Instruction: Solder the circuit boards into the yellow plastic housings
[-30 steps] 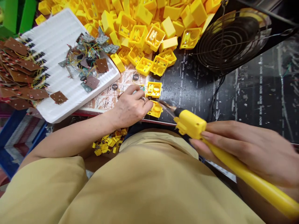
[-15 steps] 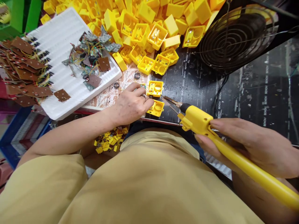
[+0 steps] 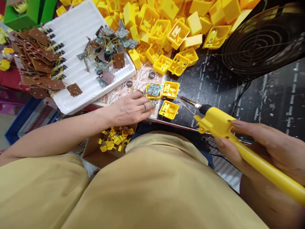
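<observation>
My right hand (image 3: pixel 274 143) is wrapped round a yellow soldering iron (image 3: pixel 216 119) with a solder-feed tube beside its barrel. Its tip points left, close to a yellow case (image 3: pixel 171 89) with a round speaker grille. My left hand (image 3: pixel 133 109), a ring on one finger, rests at the table edge with its fingers curled together; thin wires show by the fingertips, but what they pinch is hidden. Just beyond those fingers, a grey-green circuit board (image 3: pixel 153 89) lies over another yellow case. A third open case (image 3: pixel 169 109) sits nearer to me, right of my left hand.
Yellow cases (image 3: pixel 159 30) are heaped at the back. A white foam tray (image 3: pixel 71 31) holds wired boards, with brown boards (image 3: pixel 40 65) at its left. Two small round speakers (image 3: pixel 129 83) lie near the tray. A fan (image 3: pixel 257 47) stands back right; a carton (image 3: pixel 92 149) of yellow parts is below.
The view has shifted, so the bench appears further right. My left hand has drawn back left from the cases, uncovering the circuit board. The soldering iron stays in my right hand.
</observation>
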### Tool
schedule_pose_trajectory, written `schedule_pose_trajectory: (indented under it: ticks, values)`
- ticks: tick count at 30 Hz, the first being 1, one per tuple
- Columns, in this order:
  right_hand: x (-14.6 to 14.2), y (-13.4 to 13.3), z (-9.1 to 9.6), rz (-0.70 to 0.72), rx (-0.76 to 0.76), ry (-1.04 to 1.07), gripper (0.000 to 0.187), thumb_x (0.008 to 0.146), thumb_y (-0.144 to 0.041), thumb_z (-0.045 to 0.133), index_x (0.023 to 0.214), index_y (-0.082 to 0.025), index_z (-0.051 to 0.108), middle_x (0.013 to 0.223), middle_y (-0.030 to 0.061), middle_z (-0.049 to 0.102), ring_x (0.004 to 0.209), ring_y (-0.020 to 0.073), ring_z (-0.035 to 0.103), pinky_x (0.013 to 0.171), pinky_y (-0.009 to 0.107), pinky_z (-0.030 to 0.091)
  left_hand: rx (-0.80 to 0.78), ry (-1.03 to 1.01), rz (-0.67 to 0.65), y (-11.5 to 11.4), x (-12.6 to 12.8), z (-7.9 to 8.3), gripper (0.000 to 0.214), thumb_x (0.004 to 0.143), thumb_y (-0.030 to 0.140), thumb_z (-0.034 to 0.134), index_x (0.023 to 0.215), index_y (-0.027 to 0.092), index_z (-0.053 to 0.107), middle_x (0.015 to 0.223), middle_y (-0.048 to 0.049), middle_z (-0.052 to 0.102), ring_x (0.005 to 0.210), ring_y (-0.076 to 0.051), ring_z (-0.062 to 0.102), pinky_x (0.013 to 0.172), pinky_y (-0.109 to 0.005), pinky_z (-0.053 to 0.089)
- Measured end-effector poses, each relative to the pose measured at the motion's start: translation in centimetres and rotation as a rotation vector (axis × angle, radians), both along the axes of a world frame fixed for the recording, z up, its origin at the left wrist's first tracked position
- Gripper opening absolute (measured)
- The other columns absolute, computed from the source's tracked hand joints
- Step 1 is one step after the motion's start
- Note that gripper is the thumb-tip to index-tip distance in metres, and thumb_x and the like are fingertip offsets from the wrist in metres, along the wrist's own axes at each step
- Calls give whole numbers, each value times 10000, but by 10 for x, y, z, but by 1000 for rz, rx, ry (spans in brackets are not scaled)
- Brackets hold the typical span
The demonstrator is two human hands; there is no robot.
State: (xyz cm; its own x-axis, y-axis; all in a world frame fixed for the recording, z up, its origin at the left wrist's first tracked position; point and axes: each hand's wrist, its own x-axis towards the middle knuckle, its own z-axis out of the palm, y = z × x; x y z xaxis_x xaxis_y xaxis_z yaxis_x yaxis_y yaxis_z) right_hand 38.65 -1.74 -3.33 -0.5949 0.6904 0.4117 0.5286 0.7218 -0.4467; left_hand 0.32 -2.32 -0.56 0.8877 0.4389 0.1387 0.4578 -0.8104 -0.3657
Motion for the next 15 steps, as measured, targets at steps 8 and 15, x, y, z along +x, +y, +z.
schedule_pose_trajectory:
  ticks: [8,15]
  values:
    - [5,1,4,82,115,-37,736,960,-397,713,1612,-355,373,1065,33,781,651,181,728,456,264,562,-109,-353,24,0,0,-20,157,1075,186,502,1016,235,639,1212,36,768,1229,-148,668,1138,-365,446]
    - [-1,-8,7,108,24,-7,453,1008,-502,634,1401,-285,574,1016,33,791,700,181,749,582,271,627,-313,-433,333,0,31,-20,214,1040,186,491,953,214,684,923,-24,765,1081,-224,707,1200,-575,418]
